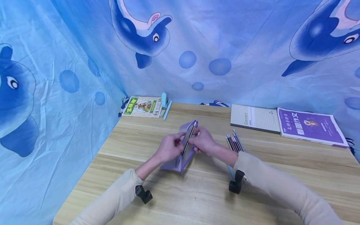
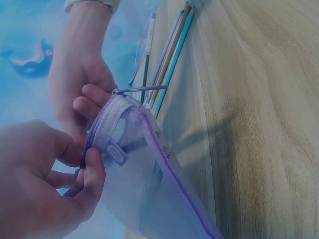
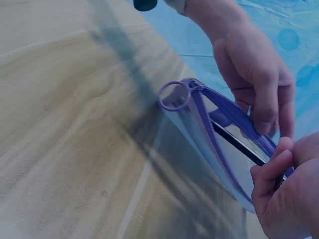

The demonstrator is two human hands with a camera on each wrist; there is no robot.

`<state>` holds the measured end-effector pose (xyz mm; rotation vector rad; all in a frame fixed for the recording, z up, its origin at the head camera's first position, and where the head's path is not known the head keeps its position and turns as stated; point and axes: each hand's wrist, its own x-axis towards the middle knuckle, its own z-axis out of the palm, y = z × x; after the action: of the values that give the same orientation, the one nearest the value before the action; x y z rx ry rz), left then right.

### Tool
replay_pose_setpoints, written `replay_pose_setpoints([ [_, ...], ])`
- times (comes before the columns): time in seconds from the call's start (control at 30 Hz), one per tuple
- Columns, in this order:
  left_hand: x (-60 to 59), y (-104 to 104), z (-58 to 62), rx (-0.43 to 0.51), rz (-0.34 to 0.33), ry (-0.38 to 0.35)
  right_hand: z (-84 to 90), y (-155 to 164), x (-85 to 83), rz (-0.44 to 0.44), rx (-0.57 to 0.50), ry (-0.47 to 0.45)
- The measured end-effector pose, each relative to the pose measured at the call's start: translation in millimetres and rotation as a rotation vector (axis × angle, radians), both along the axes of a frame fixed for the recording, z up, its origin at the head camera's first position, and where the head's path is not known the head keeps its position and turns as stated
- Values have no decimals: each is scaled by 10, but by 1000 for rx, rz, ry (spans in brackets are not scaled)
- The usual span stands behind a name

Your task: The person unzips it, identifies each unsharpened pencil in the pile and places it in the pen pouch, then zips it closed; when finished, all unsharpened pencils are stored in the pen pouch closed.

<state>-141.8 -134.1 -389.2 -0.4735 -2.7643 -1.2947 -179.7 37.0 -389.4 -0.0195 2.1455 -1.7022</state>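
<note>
purple mesh pencil pouch (image 1: 184,147) stands on its edge at the middle of the wooden table (image 1: 157,203), held from both sides. the left hand (image 1: 168,147) pinches one lip of its open top with curled fingers, the right hand (image 1: 203,142) pinches the other lip, both forearms angled inward. a bundle of pencils (image 1: 234,142) lies just right of the hands.

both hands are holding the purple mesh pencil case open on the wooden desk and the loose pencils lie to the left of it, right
Not quite. The pencils lie to the right of the pencil case, beside the right hand, as the head view shows. The rest holds: the left hand and the right hand both have a grip on the purple mesh case, held open on the wooden desk.
</note>
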Motion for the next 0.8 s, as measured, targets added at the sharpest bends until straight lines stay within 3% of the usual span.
replay_pose_setpoints([
  [0.47, 18, -4, 17, 7, 14, 6, 12, 48, 0, 85, 1, 23],
  [0.63, 29, -13, 13, 12, 15, 4, 42, 219, -17, 94, 22, 55],
  [0.8, 37, -12, 17, 10, 23, -4, 82, 550, -76, 126, 130, 85],
])
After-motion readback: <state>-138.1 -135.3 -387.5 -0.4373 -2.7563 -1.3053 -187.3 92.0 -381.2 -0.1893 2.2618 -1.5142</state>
